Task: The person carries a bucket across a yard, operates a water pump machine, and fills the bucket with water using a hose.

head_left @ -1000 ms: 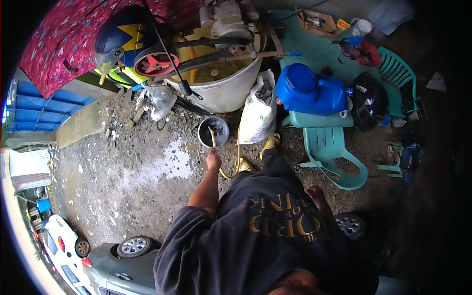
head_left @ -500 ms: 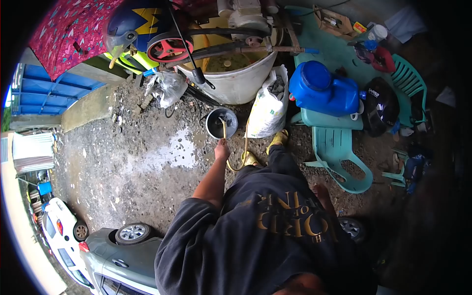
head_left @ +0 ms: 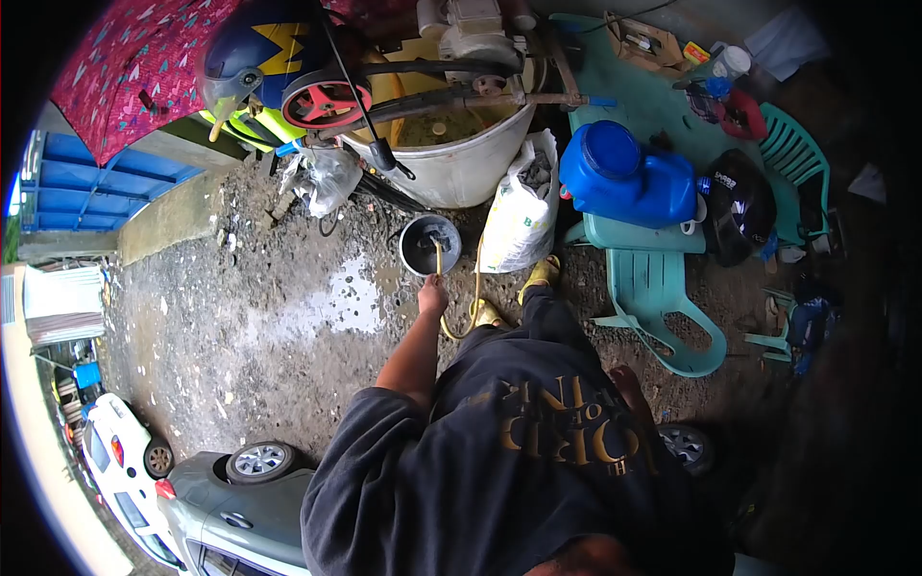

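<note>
Right hand (head_left: 626, 378) beside shirt (head_left: 547, 422), nearer than bucket (head_left: 410, 252) and right of it; dim, can't tell finger state. Left hand (head_left: 433, 295) curled around hose (head_left: 440, 257), just this side of bucket; hose end at bucket's mouth. Sack (head_left: 521, 226) right of bucket. Tub (head_left: 461, 175) beyond bucket.

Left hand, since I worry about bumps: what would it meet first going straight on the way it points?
Probably the grey bucket, at its near rim; the left hand might pass above it, as height is unclear from this view.
</note>
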Action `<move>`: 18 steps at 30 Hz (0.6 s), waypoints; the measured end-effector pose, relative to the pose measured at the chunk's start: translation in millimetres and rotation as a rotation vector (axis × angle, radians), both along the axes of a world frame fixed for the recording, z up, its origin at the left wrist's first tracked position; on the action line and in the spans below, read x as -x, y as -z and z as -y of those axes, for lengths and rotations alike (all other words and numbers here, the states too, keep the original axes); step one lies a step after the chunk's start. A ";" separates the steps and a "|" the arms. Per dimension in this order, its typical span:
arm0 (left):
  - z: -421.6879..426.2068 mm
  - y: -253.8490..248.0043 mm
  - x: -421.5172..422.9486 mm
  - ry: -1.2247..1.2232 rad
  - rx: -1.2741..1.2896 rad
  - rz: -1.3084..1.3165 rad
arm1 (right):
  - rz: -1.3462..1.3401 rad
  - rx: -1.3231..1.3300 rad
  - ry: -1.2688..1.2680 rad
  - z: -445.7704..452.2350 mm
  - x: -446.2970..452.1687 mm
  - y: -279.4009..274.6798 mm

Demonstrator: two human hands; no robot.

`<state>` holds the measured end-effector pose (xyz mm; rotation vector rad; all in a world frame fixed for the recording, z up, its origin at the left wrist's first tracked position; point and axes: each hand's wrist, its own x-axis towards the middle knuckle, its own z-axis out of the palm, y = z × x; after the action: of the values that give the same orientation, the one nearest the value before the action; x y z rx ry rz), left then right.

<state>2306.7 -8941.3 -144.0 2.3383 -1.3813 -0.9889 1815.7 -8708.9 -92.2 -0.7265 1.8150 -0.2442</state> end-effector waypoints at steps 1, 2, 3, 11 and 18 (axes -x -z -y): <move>-0.7 2.3 -1.5 0.010 -0.003 0.004 | 0.017 -0.002 0.019 -2.9 -0.6 2.2; -1.5 4.4 -2.6 0.024 0.023 0.009 | 0.033 -0.001 0.037 -3.9 -0.5 4.6; -1.3 6.6 -3.0 0.024 0.021 0.015 | 0.034 0.007 0.032 -4.6 0.4 6.5; -1.0 12.5 -4.8 0.053 0.036 0.020 | -0.023 -0.033 -0.032 -6.5 0.7 9.9; 0.7 15.4 -6.2 0.031 0.018 0.007 | -0.006 -0.070 -0.014 4.0 -4.6 8.5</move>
<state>2312.9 -8942.0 -159.4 2.3168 -1.4267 -0.9739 1820.2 -8712.8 -100.8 -0.6908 1.8149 -0.1681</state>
